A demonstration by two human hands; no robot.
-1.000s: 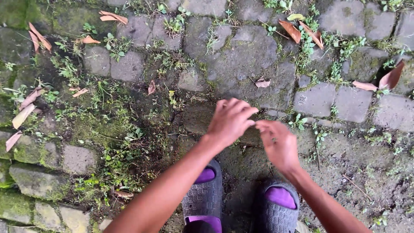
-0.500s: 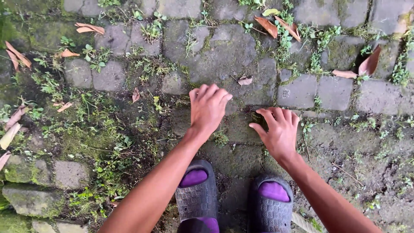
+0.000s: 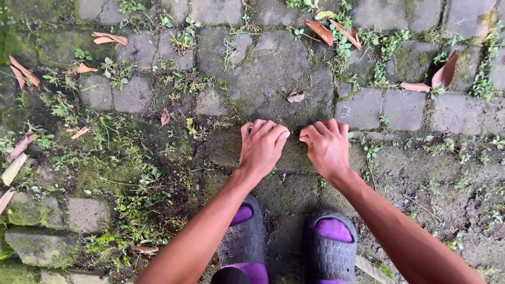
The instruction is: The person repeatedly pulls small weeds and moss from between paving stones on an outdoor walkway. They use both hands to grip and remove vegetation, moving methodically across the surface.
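Observation:
My left hand (image 3: 261, 147) and my right hand (image 3: 327, 147) are side by side, almost touching, low over a dark mossy paving stone (image 3: 294, 158). The fingers of both hands are curled down with the tips against the stone. Nothing shows in either hand, and what lies under the fingertips is hidden. Both forearms reach in from the bottom edge. Below the hands stand my feet in grey slippers with purple socks, the left slipper (image 3: 242, 244) and the right slipper (image 3: 330, 255).
Old grey paving stones (image 3: 273, 63) with moss and soil in the joints cover the ground. Small green weeds (image 3: 131, 184) grow thickly at the left. Dry brown leaves lie scattered: a small leaf (image 3: 295, 97) just beyond the hands, other leaves (image 3: 321, 31) at the top.
The hands have drawn closer together and lower. Their fingers, spread half a second ago, are now curled down onto the stone. The view has shifted slightly.

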